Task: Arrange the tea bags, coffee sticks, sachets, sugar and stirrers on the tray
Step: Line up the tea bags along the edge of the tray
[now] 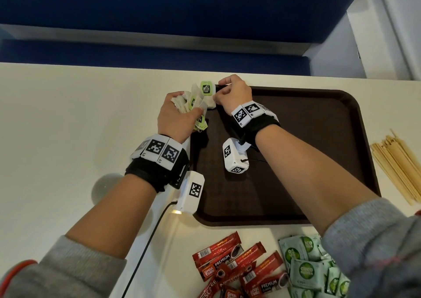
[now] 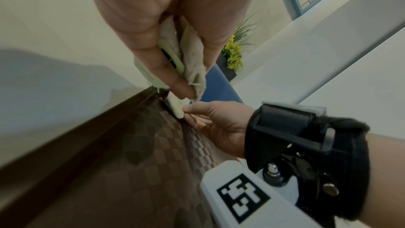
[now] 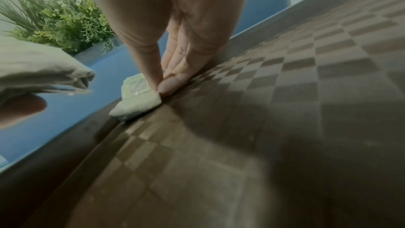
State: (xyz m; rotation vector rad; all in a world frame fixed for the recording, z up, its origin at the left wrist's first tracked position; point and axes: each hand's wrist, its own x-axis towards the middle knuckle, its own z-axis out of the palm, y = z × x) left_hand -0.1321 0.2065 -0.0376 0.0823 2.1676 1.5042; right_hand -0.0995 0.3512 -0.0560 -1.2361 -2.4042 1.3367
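Right hand [image 1: 233, 92] pinches tea bag [image 1: 208, 93] at tray [image 1: 319, 138] corner.

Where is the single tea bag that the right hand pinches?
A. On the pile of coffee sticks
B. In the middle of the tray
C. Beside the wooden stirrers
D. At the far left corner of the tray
D: the right hand pinches the tea bag at the tray's far left corner.
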